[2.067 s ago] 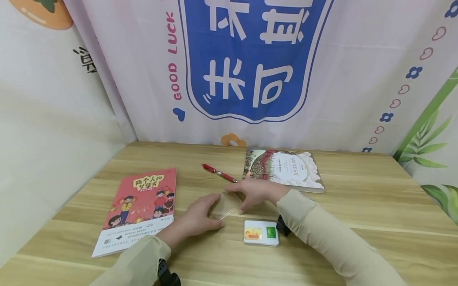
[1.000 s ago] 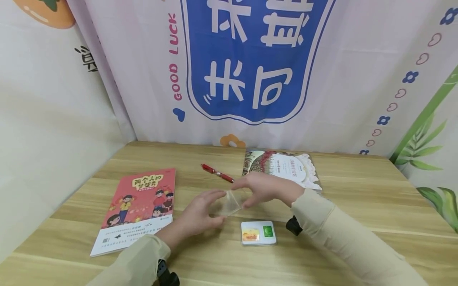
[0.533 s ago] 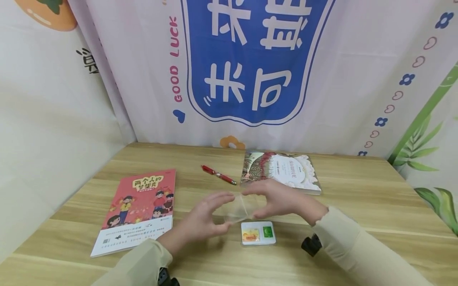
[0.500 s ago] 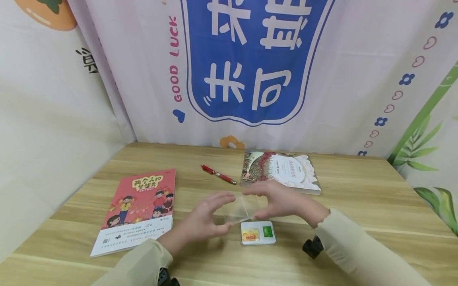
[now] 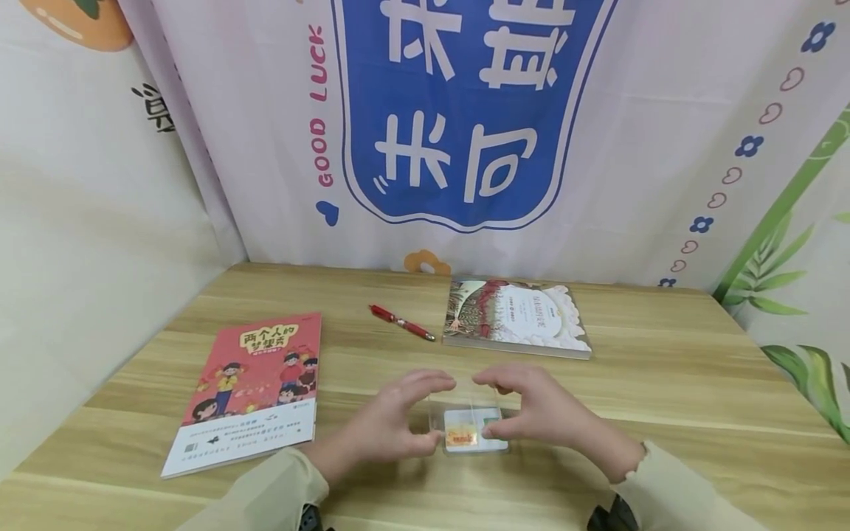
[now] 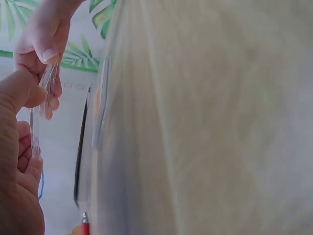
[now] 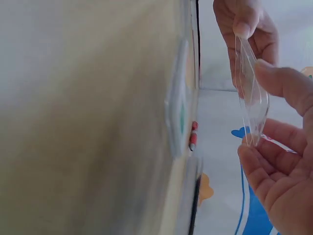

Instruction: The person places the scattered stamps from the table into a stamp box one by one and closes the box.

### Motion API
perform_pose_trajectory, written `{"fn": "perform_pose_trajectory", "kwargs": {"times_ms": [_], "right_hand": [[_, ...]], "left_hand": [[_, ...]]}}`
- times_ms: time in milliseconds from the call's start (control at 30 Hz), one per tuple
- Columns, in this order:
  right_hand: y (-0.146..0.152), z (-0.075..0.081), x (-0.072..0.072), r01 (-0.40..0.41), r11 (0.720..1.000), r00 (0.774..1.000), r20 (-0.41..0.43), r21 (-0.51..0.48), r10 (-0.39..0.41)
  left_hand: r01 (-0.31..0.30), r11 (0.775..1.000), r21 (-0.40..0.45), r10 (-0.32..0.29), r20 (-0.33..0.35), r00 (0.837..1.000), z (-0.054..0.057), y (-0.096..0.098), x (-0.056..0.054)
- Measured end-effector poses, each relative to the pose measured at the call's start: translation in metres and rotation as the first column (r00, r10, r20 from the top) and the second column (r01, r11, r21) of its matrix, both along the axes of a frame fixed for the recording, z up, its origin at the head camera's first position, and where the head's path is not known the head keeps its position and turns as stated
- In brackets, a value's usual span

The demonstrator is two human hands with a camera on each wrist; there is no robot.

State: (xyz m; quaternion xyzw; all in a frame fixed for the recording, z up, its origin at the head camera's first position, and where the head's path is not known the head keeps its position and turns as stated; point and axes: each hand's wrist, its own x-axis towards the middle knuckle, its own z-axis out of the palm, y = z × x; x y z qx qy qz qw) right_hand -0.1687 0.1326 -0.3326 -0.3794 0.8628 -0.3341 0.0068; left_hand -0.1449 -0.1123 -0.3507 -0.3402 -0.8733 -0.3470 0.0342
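Note:
Both hands hold a clear, thin plastic lid [image 7: 254,98] by opposite edges. My left hand [image 5: 388,420] pinches its left side between thumb and fingers, while my right hand [image 5: 547,409] grips the right side the same way. Beneath it on the table lies a small flat white case [image 5: 462,436] with an orange-yellow picture and a green patch, seen through the lid in the head view. Both wrist views show a gap between the lid and the case, with the lid raised above the tabletop.
On the wooden table [image 5: 372,487], a red picture book [image 5: 255,376] lies at the left. A red pen [image 5: 401,323] and a second book [image 5: 521,317] lie farther back. A printed curtain [image 5: 279,184] hangs behind the table.
Both hands have lifted the clear lid from the table, then carried it toward me and to the right, from behind the white case to over it. The books and pen stay put.

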Motion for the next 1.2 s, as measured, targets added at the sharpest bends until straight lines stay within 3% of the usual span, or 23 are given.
{"fn": "perform_pose_trajectory", "kwargs": {"times_ms": [267, 667, 1000, 1200], "right_hand": [[0.003, -0.014, 0.013, 0.139, 0.988, 0.977, 0.174, -0.067, -0.126], [0.009, -0.028, 0.016, 0.175, 0.980, 0.971, 0.178, -0.089, -0.157], [0.010, -0.038, 0.015, 0.173, 0.978, 0.957, 0.254, -0.114, -0.140], [0.011, -0.041, 0.015, 0.164, 0.982, 0.964, 0.224, -0.091, -0.140]], "left_hand": [[0.024, 1.000, -0.004, -0.024, 0.070, 0.997, -0.010, 0.007, -0.002], [0.051, 0.998, -0.030, -0.047, 0.120, 0.992, -0.017, 0.016, -0.005], [0.023, 0.995, -0.098, -0.005, 0.175, 0.984, -0.017, 0.016, -0.003], [0.037, 0.993, -0.112, -0.012, 0.213, 0.977, -0.019, 0.017, -0.006]]}}
